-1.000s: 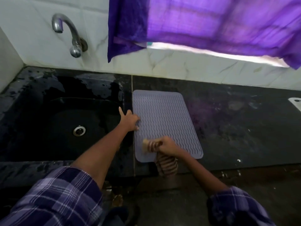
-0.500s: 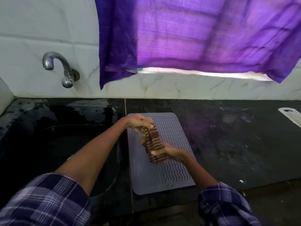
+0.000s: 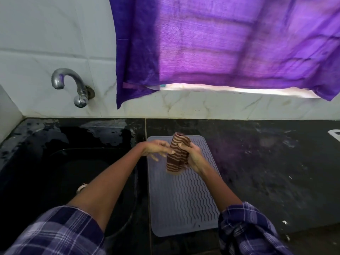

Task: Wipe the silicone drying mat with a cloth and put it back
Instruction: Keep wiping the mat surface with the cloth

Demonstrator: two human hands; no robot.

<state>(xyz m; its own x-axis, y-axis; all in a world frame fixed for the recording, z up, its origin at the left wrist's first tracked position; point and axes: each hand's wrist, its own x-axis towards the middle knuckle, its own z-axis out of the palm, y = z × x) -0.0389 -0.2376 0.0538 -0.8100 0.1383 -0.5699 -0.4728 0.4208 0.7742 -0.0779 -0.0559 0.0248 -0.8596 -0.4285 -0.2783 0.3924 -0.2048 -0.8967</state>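
A grey silicone drying mat (image 3: 181,201) with wavy ridges lies flat on the black counter, right of the sink. Above its far half I hold a brown and cream striped cloth (image 3: 177,155), bunched and hanging upright, off the mat's surface. My right hand (image 3: 193,155) is closed around the cloth's right side. My left hand (image 3: 158,149) has its fingers spread, the fingertips touching the cloth's left side; it is blurred by motion.
A black sink (image 3: 60,162) lies left of the mat, its rim wet. A metal tap (image 3: 73,87) juts from the white tiled wall. A purple curtain (image 3: 230,45) hangs over the window. A white object (image 3: 335,134) sits at the counter's right edge.
One second ago my right hand pressed the cloth on the mat's near edge while the left held the mat. Both hands have since lifted the cloth above the mat's far half.
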